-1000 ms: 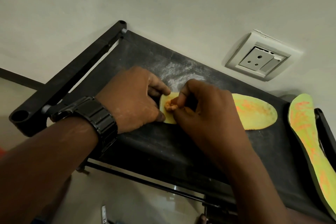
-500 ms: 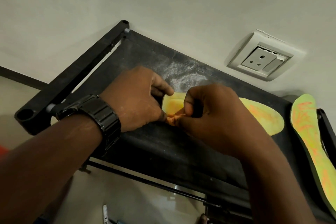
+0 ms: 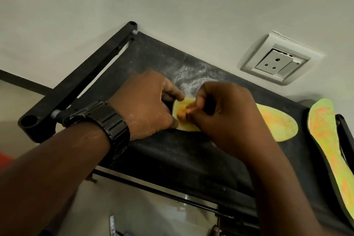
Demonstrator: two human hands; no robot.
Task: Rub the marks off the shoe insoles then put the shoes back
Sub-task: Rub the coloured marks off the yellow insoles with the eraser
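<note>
- A pale wall [image 3: 172, 5] filled the upper half of the view.
- A dusty black fabric shelf [image 3: 153, 59] in a black tube frame stood against it.
- A second yellow-green insole [image 3: 329, 140] leaned at the shelf's right edge, covered in orange marks and apparently untouched.
- A yellow-green foam insole [image 3: 275, 126] lay flat on the shelf, mostly hidden by the hands. Its heel end looked mostly plain yellow, while orange marks showed on its toe end.
- The left hand [image 3: 147, 105] gripped the heel end between thumb and forefinger, holding it down.
- The right hand [image 3: 226, 117] pinched a small orange rubbing piece [image 3: 186, 112] against the heel area.
- A white wall socket [image 3: 275, 61] sat above and to the right.
- A black wristwatch [image 3: 107, 120] circled the left wrist.
- Judging by this, the rubbing was at an early stage, with most of one insole and all of the other left to do. No shoes were in view to put back.
</note>
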